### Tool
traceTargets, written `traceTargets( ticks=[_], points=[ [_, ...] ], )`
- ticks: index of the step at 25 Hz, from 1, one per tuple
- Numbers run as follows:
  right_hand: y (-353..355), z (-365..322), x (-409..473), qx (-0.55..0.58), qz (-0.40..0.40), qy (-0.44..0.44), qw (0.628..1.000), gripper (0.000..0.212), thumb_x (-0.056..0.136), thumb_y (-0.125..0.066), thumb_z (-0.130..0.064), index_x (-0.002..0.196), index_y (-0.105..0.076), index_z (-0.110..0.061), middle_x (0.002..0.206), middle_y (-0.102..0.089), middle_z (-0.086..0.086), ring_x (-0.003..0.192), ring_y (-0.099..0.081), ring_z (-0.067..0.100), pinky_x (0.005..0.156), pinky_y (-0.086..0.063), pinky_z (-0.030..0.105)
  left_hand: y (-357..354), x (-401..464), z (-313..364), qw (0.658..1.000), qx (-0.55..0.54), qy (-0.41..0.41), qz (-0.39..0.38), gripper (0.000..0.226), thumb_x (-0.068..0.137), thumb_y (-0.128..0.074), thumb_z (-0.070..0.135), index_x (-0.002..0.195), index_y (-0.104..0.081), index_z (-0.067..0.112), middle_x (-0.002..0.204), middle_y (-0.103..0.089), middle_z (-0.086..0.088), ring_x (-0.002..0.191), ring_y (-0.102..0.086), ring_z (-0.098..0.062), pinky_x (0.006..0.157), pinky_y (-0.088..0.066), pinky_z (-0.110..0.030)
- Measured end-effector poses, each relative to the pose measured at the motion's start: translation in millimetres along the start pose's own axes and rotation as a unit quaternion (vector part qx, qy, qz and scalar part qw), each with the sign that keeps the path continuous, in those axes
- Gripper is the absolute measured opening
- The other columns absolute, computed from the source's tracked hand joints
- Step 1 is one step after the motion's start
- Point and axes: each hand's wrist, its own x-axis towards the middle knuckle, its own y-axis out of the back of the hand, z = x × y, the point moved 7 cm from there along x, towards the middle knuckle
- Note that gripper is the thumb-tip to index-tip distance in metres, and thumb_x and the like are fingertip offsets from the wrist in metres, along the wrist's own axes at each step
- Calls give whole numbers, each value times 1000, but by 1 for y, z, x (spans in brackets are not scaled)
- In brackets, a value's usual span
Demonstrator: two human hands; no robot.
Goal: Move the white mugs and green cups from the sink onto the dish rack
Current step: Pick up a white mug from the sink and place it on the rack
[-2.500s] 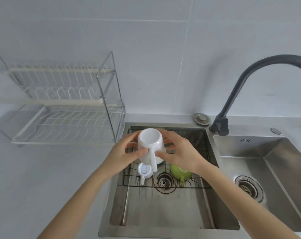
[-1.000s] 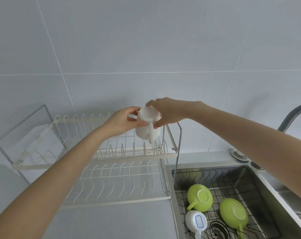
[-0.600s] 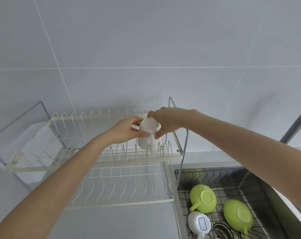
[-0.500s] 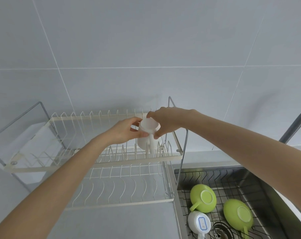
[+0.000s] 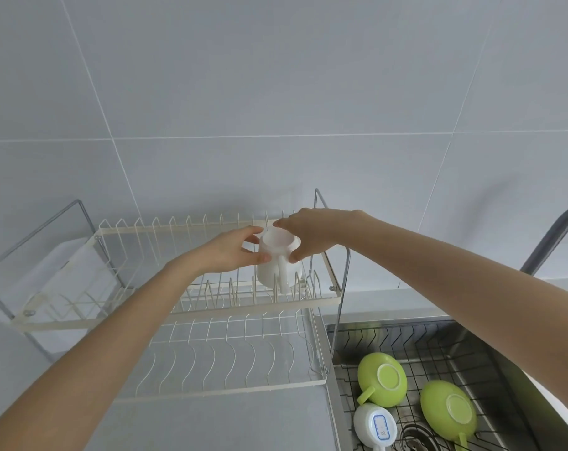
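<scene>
An upside-down white mug (image 5: 273, 267) sits among the prongs at the right end of the dish rack's (image 5: 211, 315) upper tier, handle facing me. My left hand (image 5: 231, 252) grips its left side and my right hand (image 5: 310, 232) grips its base from the right. In the sink (image 5: 504, 362) below right, two green cups (image 5: 382, 379) (image 5: 448, 414) lie upside down on a wire grid. A second white mug (image 5: 374, 428) with a blue label lies upside down in front of them.
The rack's lower tier (image 5: 227, 362) holds nothing. A dark faucet (image 5: 551, 237) curves in at the right edge. A drain strainer (image 5: 416, 439) shows under the wire grid. The grey tiled wall rises right behind the rack.
Both hands carried the white mug from over the sink up and left to the rack's upper tier, then lowered it among the prongs. In the last half second it hardly moved.
</scene>
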Motion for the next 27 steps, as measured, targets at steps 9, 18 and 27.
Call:
traceTargets(
  ticks=[9,18,27],
  points=[
    [28,2,-57,-1,42,22,999,62,93,-48,-31,146,-19,-19,145,-39,8,133,-36,26,107,-36,41,32,-40,40,967,228,-29,108,51,89,-48,36,136,-37,20,144,-43,-2,131,-40,-24,105,-35,-37],
    [35,34,-152,80,127,-7,989,64,94,-47,-32,147,-13,-25,144,-39,6,132,-37,26,107,-34,39,13,-117,143,923,304,-121,202,47,91,-40,40,135,-36,26,142,-44,7,126,-45,-21,94,-41,-36],
    [-60,80,-202,139,54,-49,988,63,94,-46,-31,147,-14,-25,149,-35,3,135,-33,24,110,-29,36,-98,-116,165,934,300,-152,123,47,92,-38,37,136,-34,23,142,-43,4,127,-43,-19,96,-43,-37]
  ],
)
